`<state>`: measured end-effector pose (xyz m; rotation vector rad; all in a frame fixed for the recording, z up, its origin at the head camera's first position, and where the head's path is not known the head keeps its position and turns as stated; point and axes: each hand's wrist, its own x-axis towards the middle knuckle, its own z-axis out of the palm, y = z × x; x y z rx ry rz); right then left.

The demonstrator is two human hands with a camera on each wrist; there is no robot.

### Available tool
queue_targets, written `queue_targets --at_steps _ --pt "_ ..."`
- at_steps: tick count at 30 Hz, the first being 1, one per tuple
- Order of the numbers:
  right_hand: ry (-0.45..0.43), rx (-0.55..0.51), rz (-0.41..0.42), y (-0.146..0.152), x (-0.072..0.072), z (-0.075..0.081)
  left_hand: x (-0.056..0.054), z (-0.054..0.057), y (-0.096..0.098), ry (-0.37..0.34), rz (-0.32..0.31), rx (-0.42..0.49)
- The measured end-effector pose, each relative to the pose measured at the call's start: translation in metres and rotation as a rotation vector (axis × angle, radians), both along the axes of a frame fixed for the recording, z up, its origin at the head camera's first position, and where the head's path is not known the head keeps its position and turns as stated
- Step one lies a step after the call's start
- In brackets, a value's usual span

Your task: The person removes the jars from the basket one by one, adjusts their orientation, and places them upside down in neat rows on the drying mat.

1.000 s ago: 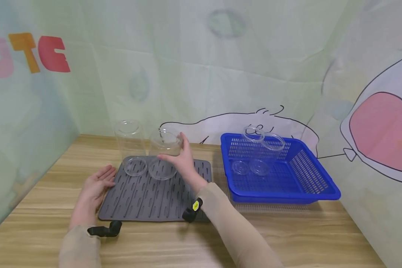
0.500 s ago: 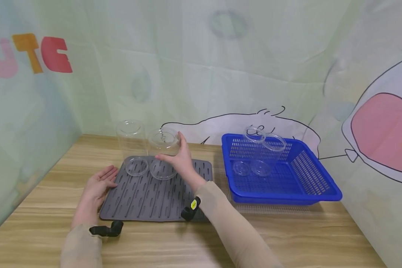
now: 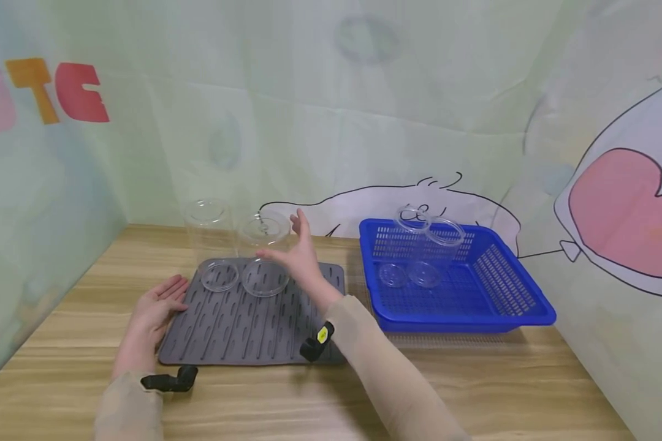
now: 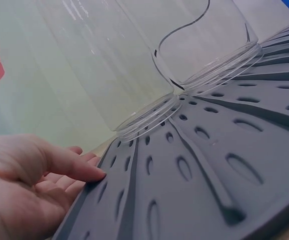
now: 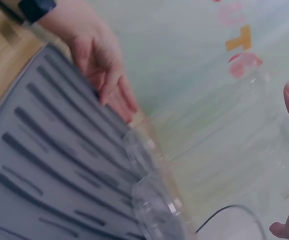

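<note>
Two clear cups stand side by side, rim down, at the back of a grey ribbed drying mat (image 3: 254,337). The left one (image 3: 219,275) is taller and narrower; the other (image 3: 265,282) is wider. Beside the wider cup my right hand (image 3: 302,257) has its thumb and fingers spread apart, the thumb overlapping the cup's side in the head view. My left hand (image 3: 157,309) lies palm inward along the mat's left edge, fingers extended. In the left wrist view its thumb (image 4: 87,171) reaches the mat's edge, near the taller cup's rim (image 4: 149,117).
To the right stands a blue plastic basket (image 3: 469,320) with slotted walls. Two more clear cups stand in its left part, a narrow one (image 3: 412,219) and a wider one (image 3: 445,231), rims up. A printed cloth backdrop (image 3: 287,122) rises behind the wooden table (image 3: 243,404).
My right hand has let go of the wider cup, its fingers spreading away to the right. The left hand and the cups keep their places; the head view has shifted slightly.
</note>
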<state>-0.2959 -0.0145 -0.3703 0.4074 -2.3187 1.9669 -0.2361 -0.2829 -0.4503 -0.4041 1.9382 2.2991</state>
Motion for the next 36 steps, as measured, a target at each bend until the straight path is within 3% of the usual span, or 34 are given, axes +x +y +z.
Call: queue_targets --at_steps 5,9,12,20,25,29,36 --pt "0.067 -0.108 0.000 0.012 0.014 0.021 -0.001 -0.002 -0.001 0.008 -0.008 0.000" --pt "0.163 -0.210 0.017 0.027 0.029 0.038 0.000 -0.001 -0.001 0.002 -0.004 -0.003" --pt "0.240 -0.230 0.024 0.044 0.039 0.053 0.000 -0.001 -0.001 0.001 0.001 -0.001" --pt "0.330 -0.243 -0.094 0.114 0.042 0.088 -0.001 -0.003 0.000 0.025 -0.004 -0.006" --pt "0.290 -0.229 -0.210 0.171 0.034 0.096 -0.002 -0.004 0.000 0.014 -0.001 -0.004" --pt "0.200 -0.142 -0.309 0.213 0.029 0.097 -0.002 -0.005 0.000 0.013 -0.001 0.003" --pt "0.013 0.028 -0.363 0.265 0.015 0.089 -0.001 -0.004 0.001 0.015 0.006 -0.012"
